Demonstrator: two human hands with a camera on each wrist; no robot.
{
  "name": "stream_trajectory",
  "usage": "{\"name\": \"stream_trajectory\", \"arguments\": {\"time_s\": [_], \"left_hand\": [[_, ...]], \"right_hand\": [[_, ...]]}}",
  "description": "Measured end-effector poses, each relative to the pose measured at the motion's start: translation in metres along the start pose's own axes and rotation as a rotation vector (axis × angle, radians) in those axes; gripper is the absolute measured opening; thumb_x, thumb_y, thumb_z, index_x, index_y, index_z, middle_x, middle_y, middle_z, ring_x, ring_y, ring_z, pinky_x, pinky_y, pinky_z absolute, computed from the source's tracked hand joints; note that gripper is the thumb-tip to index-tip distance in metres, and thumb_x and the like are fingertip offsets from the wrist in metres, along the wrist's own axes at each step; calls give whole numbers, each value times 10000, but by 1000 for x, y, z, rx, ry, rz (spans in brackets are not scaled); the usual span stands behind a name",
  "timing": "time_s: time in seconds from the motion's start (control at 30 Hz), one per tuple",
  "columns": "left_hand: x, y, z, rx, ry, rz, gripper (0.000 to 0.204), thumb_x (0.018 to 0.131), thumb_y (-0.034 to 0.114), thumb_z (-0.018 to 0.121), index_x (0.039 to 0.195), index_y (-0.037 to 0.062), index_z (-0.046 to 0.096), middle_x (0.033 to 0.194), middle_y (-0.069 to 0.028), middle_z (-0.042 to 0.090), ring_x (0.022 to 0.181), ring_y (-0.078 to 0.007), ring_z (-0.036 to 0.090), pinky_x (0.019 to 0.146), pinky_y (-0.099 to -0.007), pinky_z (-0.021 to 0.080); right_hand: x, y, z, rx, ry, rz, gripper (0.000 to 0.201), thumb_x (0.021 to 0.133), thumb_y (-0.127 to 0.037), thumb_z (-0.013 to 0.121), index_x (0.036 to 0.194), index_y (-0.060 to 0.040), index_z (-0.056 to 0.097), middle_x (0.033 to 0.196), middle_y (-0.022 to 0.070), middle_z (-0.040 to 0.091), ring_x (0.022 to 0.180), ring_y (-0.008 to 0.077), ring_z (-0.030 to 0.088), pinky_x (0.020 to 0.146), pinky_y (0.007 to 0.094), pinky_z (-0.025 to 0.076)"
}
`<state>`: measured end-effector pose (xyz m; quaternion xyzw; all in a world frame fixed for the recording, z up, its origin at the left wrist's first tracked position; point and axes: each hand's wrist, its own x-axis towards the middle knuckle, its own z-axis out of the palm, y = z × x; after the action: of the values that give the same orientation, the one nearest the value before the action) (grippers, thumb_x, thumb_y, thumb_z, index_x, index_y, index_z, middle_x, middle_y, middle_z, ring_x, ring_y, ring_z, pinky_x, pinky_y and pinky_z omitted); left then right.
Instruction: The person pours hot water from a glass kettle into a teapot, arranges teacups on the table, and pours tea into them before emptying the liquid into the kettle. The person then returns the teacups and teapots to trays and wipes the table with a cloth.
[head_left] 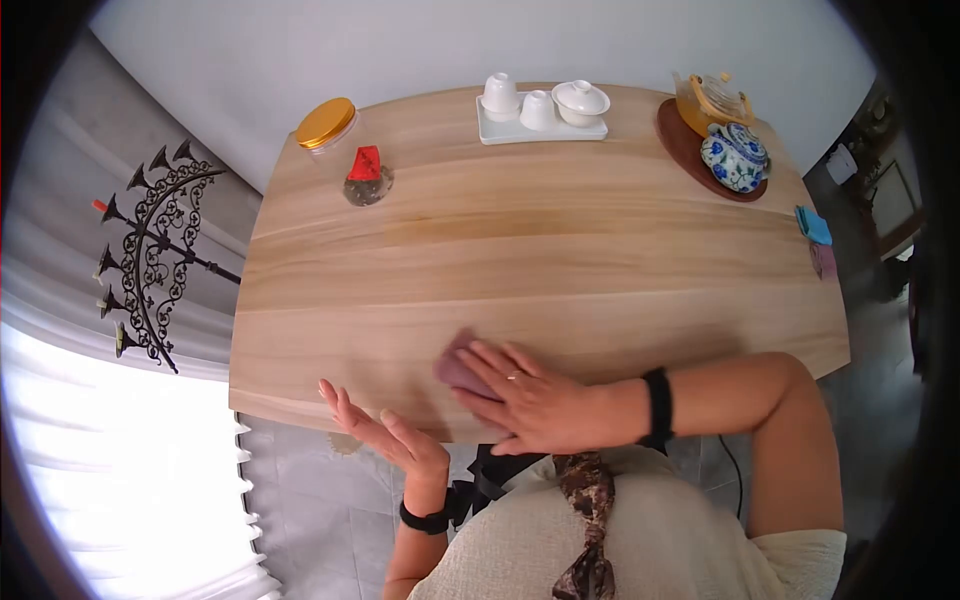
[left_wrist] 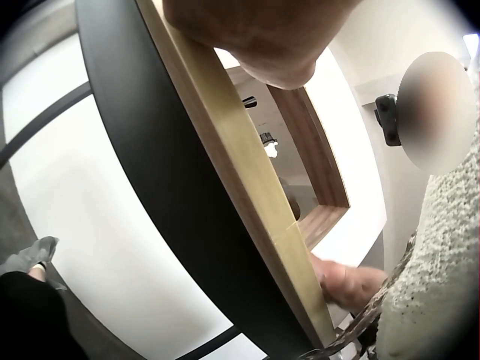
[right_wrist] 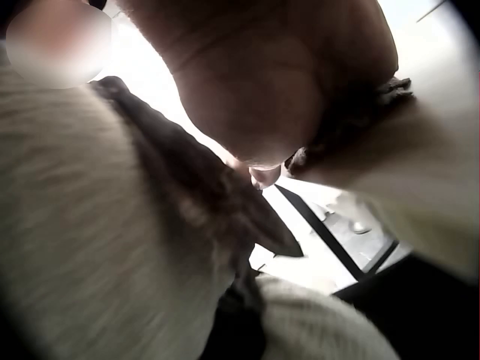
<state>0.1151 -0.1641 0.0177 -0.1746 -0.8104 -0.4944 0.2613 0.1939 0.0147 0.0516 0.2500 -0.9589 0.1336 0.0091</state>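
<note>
My right hand (head_left: 535,405) lies palm down on a folded mauve cloth (head_left: 453,368) near the table's front edge, fingers extended across it. Part of the cloth is hidden beneath the palm. In the right wrist view the palm (right_wrist: 255,82) fills the top, with a dark edge of cloth beside it. To the left, my left hand (head_left: 390,438) hovers at the front edge of the wooden table (head_left: 520,240), fingers and thumb spread, holding nothing. The left wrist view catches only part of this hand (left_wrist: 259,34) above the table's side.
A white tray (head_left: 545,136) with white cups and a lidded bowl stands at the back. At back right, a glass teapot (head_left: 712,100) and a blue-and-white pot (head_left: 735,158) share a brown board. Left are a gold-lidded jar (head_left: 326,124) and a red-topped jar (head_left: 368,180); folded cloths (head_left: 815,228) lie right.
</note>
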Motion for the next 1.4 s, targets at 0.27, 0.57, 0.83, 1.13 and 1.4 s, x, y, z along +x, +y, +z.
{"name": "stream_trajectory", "arguments": {"time_s": [0.27, 0.57, 0.83, 1.13, 1.4], "left_hand": [[-4, -4, 1, -163, 119, -26, 561, 979, 343, 303, 1359, -59, 211, 1480, -242, 167, 1386, -342, 164, 1132, -443, 139], [-3, -4, 1, -42, 69, -6, 532, 980, 308, 348, 1368, -37, 233, 1480, -215, 200, 1385, -326, 183, 1137, -432, 144], [-1, 1, 5, 12, 62, 7, 532, 983, 327, 346, 1365, -31, 250, 1471, -221, 218, 1369, -331, 220, 1131, -433, 167], [-1, 1, 6, 62, 51, 20, 527, 979, 332, 347, 1352, -34, 277, 1466, -201, 244, 1351, -361, 257, 1101, -460, 222], [0, -1, 6, 126, 45, 79, 519, 979, 331, 358, 1360, -17, 305, 1445, -202, 296, 1347, -338, 277, 1109, -441, 211]], "right_hand": [[122, 19, 32, -90, 124, -38, 672, 881, -425, 482, 1400, -24, 334, 1464, 252, 241, 1392, 369, 154, 1072, 532, 188], [-19, 150, -14, -177, 126, 574, 660, 949, -437, 381, 1435, -20, 221, 1467, 295, 180, 1387, 408, 146, 1072, 545, 192], [-221, 140, -54, -114, -12, 1188, 663, 951, -457, 350, 1460, -67, 180, 1503, 248, 124, 1409, 348, 116, 1108, 476, 134], [-335, 125, -56, -217, 122, 1605, 658, 952, -443, 358, 1447, -41, 197, 1488, 240, 185, 1389, 365, 176, 1043, 545, 244], [-272, 34, -44, -231, 113, 1499, 538, 920, -242, 479, 1369, 10, 324, 1311, 331, 408, 1255, 411, 404, 947, 547, 362]]}}
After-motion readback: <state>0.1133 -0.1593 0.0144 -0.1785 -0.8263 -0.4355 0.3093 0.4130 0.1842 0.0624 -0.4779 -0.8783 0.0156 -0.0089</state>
